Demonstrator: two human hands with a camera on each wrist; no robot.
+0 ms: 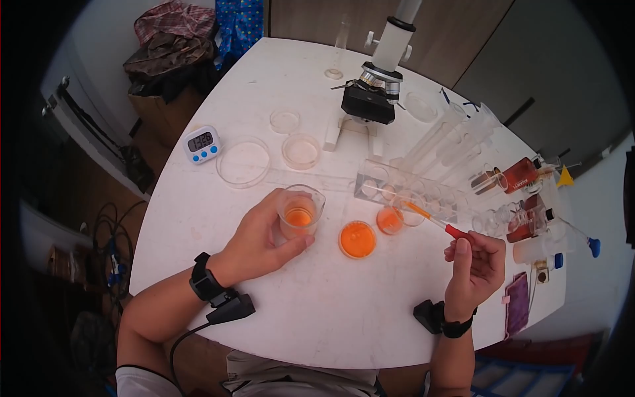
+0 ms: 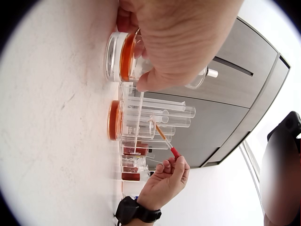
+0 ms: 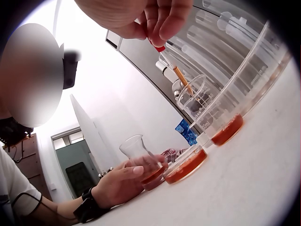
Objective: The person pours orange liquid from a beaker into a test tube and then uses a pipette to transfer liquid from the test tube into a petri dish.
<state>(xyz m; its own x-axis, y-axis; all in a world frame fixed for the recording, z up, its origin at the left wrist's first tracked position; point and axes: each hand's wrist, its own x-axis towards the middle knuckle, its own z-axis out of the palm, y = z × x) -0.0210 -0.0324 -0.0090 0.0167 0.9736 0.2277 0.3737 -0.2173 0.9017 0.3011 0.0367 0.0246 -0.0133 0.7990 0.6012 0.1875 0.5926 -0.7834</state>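
Observation:
My left hand grips a clear glass beaker holding a shallow layer of orange liquid; its base is close to the white table. To its right sits a round dish of orange liquid. My right hand pinches the red bulb of a dropper, which has orange liquid in its glass tube. The dropper slants down to the left. In the right wrist view, its lower end reaches into the mouth of a smaller graduated beaker with orange liquid at the bottom.
Behind the small beaker stands a clear rack with test tubes. A microscope is at the back. Glass dishes and a timer lie left; brown-red bottles and a purple cloth are right.

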